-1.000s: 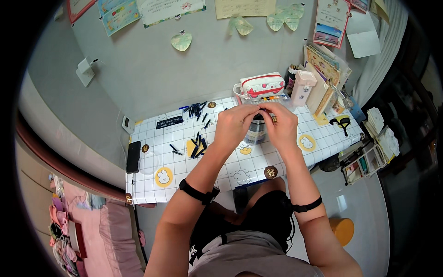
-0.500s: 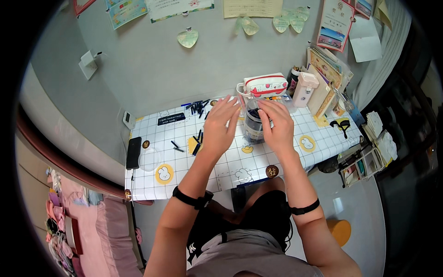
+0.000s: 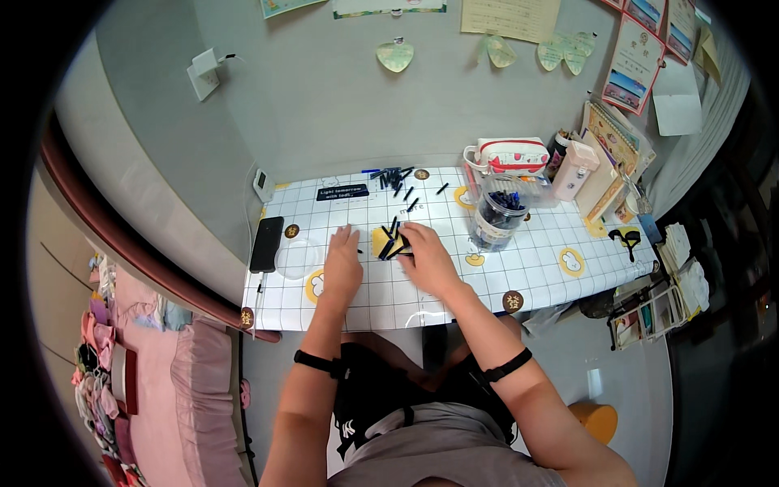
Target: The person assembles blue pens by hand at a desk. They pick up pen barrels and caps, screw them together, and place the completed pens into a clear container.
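My left hand (image 3: pixel 346 258) rests on the gridded tabletop with its fingers stretched forward, beside one small dark stick. Across from it, my right hand (image 3: pixel 432 258) has fingers and thumb apart around the near side of a loose pile of dark blue sticks (image 3: pixel 389 243) that look like ink cartridges. The pile lies on a yellow patch of the table cover. Farther back is a second heap of cartridges (image 3: pixel 393 178), with a few single ones between. A clear jar (image 3: pixel 493 228) of cartridges stands without a lid to the right of my right hand.
At the left lie a black phone (image 3: pixel 266 244) and a clear round lid (image 3: pixel 298 259). A black sign (image 3: pixel 342 192) lies at the back. Along the back right stand a white-and-red pencil case (image 3: pixel 511 155), a pink box (image 3: pixel 575 170) and upright books (image 3: pixel 610 142).
Both hands have left the jar and come down nearer the table's front, left of it, around the near pile of cartridges. The view has shifted, so the table appears farther right.
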Demonstrator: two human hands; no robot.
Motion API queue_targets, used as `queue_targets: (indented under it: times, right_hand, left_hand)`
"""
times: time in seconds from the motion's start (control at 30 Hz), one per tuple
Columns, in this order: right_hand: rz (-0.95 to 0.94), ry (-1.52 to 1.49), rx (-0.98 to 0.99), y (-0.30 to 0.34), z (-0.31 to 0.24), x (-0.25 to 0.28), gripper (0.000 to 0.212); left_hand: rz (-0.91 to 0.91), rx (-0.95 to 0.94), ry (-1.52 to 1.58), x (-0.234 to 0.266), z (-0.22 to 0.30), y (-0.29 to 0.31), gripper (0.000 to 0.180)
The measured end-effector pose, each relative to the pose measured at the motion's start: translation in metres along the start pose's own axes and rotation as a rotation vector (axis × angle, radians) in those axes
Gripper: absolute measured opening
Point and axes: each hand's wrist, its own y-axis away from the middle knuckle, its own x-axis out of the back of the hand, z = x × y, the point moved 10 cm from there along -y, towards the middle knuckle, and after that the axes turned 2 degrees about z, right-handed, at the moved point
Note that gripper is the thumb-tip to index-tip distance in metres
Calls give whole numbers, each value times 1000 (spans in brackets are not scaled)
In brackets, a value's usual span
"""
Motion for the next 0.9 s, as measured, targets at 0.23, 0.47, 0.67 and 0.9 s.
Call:
queue_targets:
  times: [0.23,0.47,0.67,0.9]
  right_hand:
    - [76,-14,90,5,-8,2,47]
    - [140,-8,13,8,7,7,31]
    - [126,45,52,11,3,1,19]
    - [120,41,48,10,3,3,16]
  left_hand:
    - [100,16,145,10,18,11,44]
    - [133,-32,226,1,39,1,36]
    - [177,-21,341,24,37,8,28]
    - [174,-83,304,22,44,6,25]
